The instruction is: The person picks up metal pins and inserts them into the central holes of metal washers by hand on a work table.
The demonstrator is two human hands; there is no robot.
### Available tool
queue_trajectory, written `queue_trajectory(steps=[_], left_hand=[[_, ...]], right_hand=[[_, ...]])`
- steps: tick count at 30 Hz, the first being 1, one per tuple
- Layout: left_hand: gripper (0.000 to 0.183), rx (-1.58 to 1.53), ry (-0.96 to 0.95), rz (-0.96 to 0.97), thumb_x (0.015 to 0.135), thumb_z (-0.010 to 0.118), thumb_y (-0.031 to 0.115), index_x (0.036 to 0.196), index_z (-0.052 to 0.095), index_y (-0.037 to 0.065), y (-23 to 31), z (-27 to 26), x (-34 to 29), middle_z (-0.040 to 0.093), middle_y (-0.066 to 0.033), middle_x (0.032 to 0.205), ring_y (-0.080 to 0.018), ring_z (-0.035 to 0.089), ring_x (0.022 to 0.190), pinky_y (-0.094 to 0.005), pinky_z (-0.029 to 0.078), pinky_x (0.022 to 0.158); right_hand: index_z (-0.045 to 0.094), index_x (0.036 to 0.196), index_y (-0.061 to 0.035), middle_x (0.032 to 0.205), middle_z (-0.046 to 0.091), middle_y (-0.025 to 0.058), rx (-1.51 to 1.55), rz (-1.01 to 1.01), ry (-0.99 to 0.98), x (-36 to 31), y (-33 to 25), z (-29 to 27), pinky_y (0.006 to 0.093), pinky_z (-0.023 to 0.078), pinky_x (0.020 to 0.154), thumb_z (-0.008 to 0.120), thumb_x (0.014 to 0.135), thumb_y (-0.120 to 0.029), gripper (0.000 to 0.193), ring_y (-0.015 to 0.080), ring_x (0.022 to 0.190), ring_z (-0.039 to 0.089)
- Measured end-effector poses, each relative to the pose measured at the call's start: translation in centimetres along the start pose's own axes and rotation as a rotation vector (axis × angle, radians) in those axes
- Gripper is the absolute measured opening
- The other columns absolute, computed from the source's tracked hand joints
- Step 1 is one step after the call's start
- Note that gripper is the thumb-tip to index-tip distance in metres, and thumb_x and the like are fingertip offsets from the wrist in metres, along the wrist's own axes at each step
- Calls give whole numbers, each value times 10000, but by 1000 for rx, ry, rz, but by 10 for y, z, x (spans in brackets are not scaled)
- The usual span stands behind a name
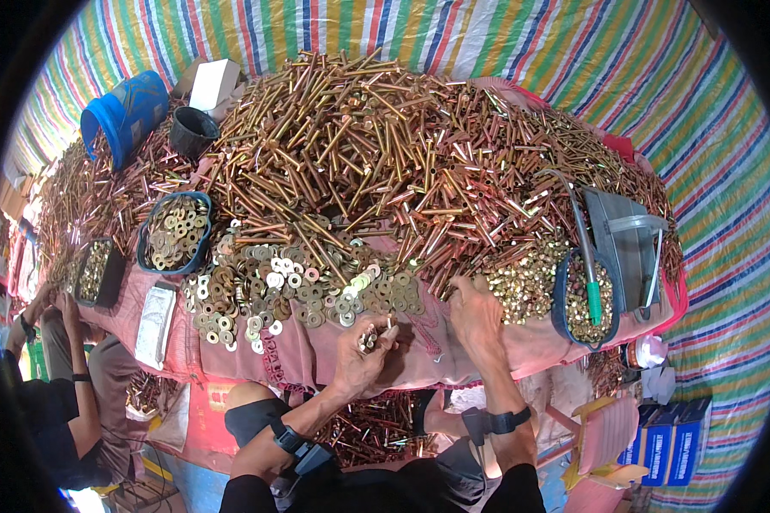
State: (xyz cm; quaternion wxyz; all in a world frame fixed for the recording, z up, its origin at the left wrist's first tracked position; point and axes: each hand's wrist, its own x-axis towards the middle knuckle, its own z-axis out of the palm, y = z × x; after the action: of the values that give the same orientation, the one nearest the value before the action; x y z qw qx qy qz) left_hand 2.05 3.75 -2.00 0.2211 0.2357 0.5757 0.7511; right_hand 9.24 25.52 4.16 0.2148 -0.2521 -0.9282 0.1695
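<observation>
My left hand [364,352] is closed around a small bunch of metal fasteners [369,340], some with shiny ends poking out above the fingers; their exact kind is hard to make out. It hovers over the near edge of the pink cloth, just below a spread of flat washers [308,295]. My right hand [479,321] reaches to the near edge of the copper-coloured tubes [453,235], left of a heap of brass-coloured nuts [522,291]. Its fingers are bent together, and whatever lies between the fingertips is hidden.
Long bolts [342,141] form a large mound behind. A blue tub of washers [177,232] stands left, near a silver block [156,325]. At right, a green-handled tool [593,299] rests on a tub of nuts [573,316]. Another person's hands [56,299] work far left.
</observation>
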Motion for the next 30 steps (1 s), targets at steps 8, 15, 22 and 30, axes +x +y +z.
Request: queue_trajectory(steps=[8, 15, 22, 30], left_hand=[[200, 206, 21, 125, 989, 712, 67, 1166, 704, -25, 3, 0, 3, 669, -103, 1131, -172, 682, 925, -304, 557, 829], [149, 181, 7, 128, 990, 706, 31, 1125, 713, -30, 5, 0, 2, 676, -69, 1028, -134, 669, 867, -266, 543, 781], [221, 188, 12, 65, 908, 748, 13, 1128, 734, 7, 10, 2, 0, 727, -122, 1029, -213, 688, 948, -343, 536, 856], [210, 324, -34, 248, 910, 773, -20, 1108, 710, 6, 16, 0, 2, 714, -94, 1019, -175, 683, 912, -309, 544, 821]], right_hand=[[716, 1123, -144, 1021, 578, 199, -168, -18, -110, 6, 2, 9, 518, 537, 696, 696, 873, -94, 256, 391, 772, 665], [659, 1119, -47, 1076, 639, 128, 182, -221, 189, 6, 1, 18, 389, 556, 702, 751, 888, -74, 250, 270, 806, 668], [588, 1103, -1, 966, 709, 92, 1210, 209, -74, 1, -31, -15, 245, 549, 633, 707, 1014, -118, 189, 103, 713, 650], [511, 1369, 32, 963, 659, 87, 1201, 98, -91, -16, -68, -13, 253, 569, 643, 711, 993, -58, 434, 125, 786, 663]])
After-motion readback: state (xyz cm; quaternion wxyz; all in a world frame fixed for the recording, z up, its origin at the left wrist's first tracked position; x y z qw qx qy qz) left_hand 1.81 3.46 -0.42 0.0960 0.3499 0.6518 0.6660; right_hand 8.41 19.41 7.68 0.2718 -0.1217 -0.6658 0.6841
